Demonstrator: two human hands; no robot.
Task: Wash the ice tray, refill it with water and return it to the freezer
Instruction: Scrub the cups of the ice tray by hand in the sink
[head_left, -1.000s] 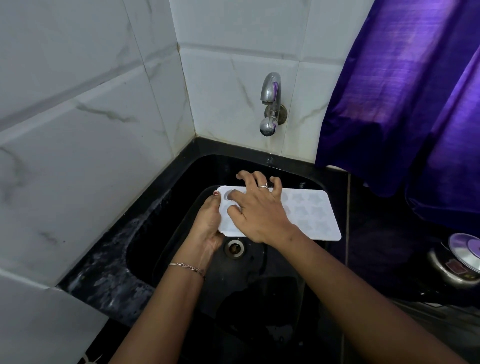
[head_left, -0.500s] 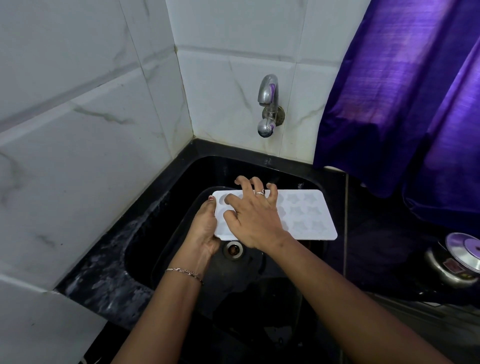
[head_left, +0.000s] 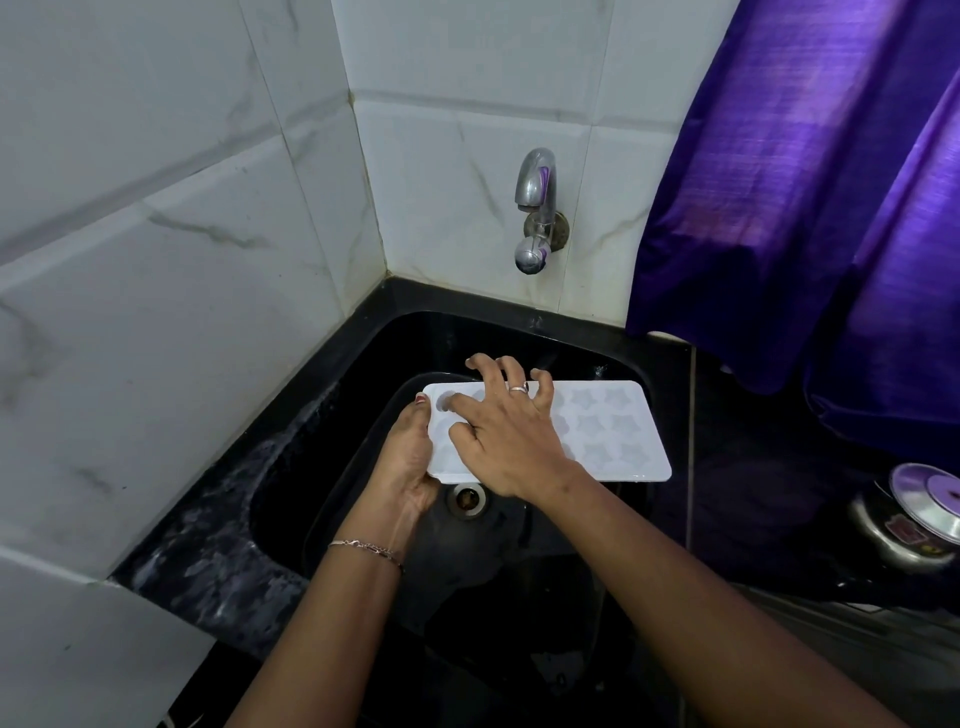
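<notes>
Right hand (head_left: 511, 441): fingers (head_left: 467, 405) spread wider, rubbing ice tray (head_left: 623, 415) moulds.
Left hand (head_left: 410, 457): fingers gripped tray's end.
Progress: washing underway; refill, freezer remained.

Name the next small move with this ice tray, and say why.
Probably lift the right hand to the tap and open it. No water shows at its spout, while the left hand grips the ice tray by its left end over the sink and the right hand lies spread on its moulds, so rinsing seems due.
</notes>
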